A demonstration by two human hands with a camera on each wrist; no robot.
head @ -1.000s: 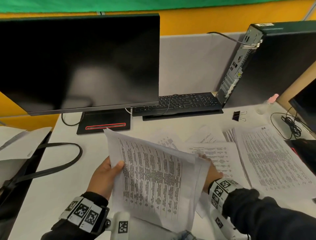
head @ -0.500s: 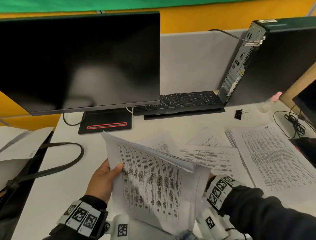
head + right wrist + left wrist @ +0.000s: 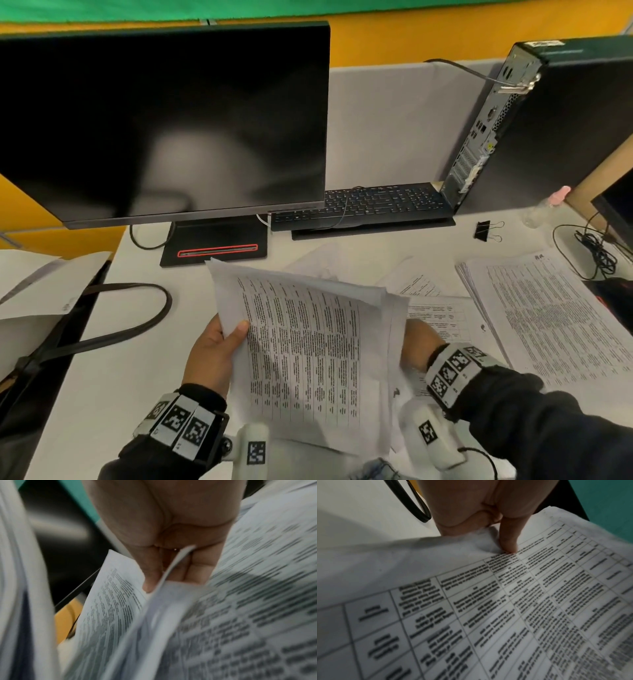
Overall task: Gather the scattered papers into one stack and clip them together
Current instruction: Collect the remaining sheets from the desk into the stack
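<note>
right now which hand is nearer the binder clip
Right. The right hand grips the held papers' right edge, with the binder clip farther back on the desk on its side. The left hand pinches the left edge, farther away.

The right hand (image 3: pixel 416 344) has been drawn back from the sheets on the counter (image 3: pixel 102 377) and brought against the right edge of the sheaf (image 3: pixel 308 342). That edge, loose a second ago, is now pinched in its grip.
</note>
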